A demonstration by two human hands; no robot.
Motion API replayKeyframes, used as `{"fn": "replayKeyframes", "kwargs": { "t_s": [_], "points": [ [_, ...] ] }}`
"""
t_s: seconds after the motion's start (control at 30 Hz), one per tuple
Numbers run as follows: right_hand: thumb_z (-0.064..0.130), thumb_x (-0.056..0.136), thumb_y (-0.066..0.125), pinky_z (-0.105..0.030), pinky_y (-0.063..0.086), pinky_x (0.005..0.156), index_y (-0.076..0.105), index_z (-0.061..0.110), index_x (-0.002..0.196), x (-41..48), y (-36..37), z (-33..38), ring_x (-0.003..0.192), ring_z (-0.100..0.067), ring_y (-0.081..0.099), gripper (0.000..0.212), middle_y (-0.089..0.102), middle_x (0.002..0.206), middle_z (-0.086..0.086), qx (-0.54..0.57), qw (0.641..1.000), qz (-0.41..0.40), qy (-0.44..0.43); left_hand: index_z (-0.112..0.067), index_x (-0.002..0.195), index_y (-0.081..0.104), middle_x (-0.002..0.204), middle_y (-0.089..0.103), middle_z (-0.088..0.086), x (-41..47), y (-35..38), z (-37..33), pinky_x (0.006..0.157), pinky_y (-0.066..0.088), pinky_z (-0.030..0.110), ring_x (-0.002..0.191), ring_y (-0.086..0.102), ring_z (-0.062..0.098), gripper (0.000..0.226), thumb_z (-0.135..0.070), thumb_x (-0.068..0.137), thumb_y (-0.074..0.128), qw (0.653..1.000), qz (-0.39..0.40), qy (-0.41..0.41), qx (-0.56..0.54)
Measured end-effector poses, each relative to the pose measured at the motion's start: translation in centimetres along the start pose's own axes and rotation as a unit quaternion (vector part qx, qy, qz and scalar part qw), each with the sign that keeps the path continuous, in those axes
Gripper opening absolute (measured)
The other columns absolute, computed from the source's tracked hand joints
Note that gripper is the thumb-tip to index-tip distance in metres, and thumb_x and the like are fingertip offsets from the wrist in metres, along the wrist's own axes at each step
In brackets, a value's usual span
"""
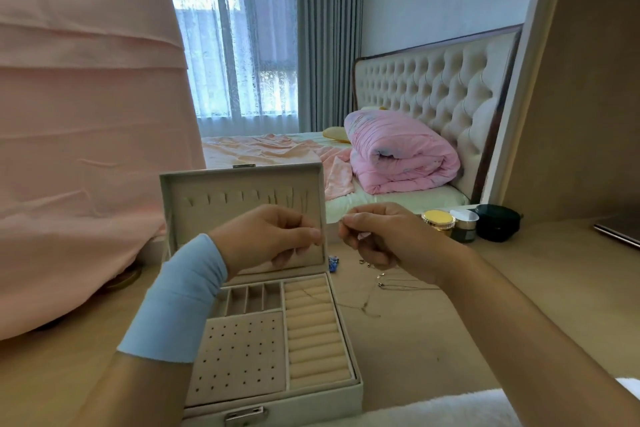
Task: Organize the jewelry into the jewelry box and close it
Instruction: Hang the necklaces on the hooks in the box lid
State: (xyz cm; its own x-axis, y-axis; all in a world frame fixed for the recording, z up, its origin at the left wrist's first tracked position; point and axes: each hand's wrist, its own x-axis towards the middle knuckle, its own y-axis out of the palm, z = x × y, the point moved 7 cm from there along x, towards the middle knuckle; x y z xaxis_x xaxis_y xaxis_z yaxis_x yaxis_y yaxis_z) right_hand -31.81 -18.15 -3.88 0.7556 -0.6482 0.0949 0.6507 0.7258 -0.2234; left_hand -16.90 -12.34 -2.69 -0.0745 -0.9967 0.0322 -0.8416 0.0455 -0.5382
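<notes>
Head view: a cream leatherette jewelry box [343, 350] stands open on the pale wooden desk [433, 340], its lid upright. Inside are ring rolls on the right, a perforated earring panel at front left and small compartments behind it. Both hands are raised in front of the lid, close together but not touching. The right hand [377, 236] pinches a fine gold chain [367, 263] between thumb and forefinger, and small gold links dangle just beneath it. The left hand [273, 236], above a light blue sleeve [176, 302], has its thumb and forefinger pressed together; whether it has hold of anything I cannot tell. More thin gold chains [384, 285] lie on the desk right of the box, one trailing onto the ring rolls. A small blue trinket [333, 263] sits just beside the lid.
</notes>
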Motion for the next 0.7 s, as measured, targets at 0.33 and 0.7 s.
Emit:
{"fn": "replayKeyframes", "kwargs": {
  "t_s": [0.33, 0.7],
  "points": [
    [0.020, 0.105, 0.048, -0.025, 0.032, 0.047, 0.066, 0.011, 0.083, 1.9, 3.2, 1.5, 0.047, -0.016, 0.036, 0.029, 0.045, 0.060, -0.002, 0.010, 1.000, -0.021, -0.006, -0.009, 0.078, 0.063, 0.068, 0.058, 0.004, -2.5, -5.6, 1.7, 0.068, 0.053, 0.029, 0.067, 0.055, 0.019, 0.024, -0.015, 0.098, 0.050, 0.984, -0.075, 0.048, -0.153],
    [0.025, 0.091, 0.072, -0.021, 0.041, 0.053, 0.075, 0.017, 0.076, 7.0, 5.5, 3.5, 0.046, 0.001, 0.052, 0.017, 0.062, 0.054, 0.010, -0.132, 0.956, -0.246, -0.086, -0.004, 0.073, 0.061, 0.054, 0.046, -0.002, -4.1, -11.1, 5.2, 0.049, 0.036, 0.023, 0.048, 0.039, 0.009, 0.032, -0.031, 0.085, 0.071, 0.961, -0.276, -0.018, 0.010]
  ]
}}
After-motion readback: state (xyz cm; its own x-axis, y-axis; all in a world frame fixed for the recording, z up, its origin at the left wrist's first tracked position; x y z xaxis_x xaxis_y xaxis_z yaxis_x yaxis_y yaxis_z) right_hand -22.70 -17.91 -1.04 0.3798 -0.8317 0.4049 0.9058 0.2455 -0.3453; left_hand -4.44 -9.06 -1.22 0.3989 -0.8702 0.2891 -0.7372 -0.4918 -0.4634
